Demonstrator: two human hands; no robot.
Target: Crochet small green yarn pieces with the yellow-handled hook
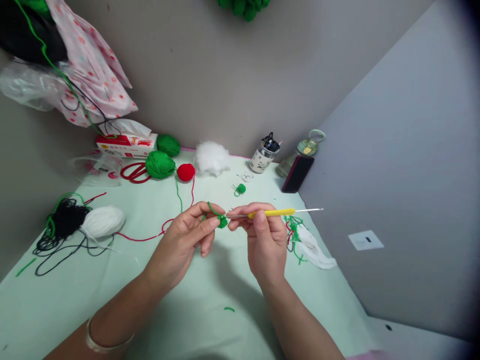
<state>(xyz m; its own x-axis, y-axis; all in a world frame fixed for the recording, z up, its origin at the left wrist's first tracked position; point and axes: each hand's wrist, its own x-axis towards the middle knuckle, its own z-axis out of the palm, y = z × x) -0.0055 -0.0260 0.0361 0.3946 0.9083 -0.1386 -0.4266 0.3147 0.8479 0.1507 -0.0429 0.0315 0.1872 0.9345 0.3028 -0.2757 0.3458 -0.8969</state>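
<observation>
My left hand pinches a small green crochet piece between thumb and fingers, above the middle of the table. Green yarn loops over the left index finger. Closed around a yellow-handled crochet hook is my right hand. One thin metal end of the hook points left and meets the green piece; the other end sticks out to the right. Whether the tip sits inside a stitch is too small to tell. Just beyond the hands lies a little green crocheted ball with loose yarn tails.
Green yarn balls, red scissors, a red yarn ball and white stuffing line the back. Black yarn and white yarn lie left. A jar, bottle, phone and yarn scraps stand or lie right.
</observation>
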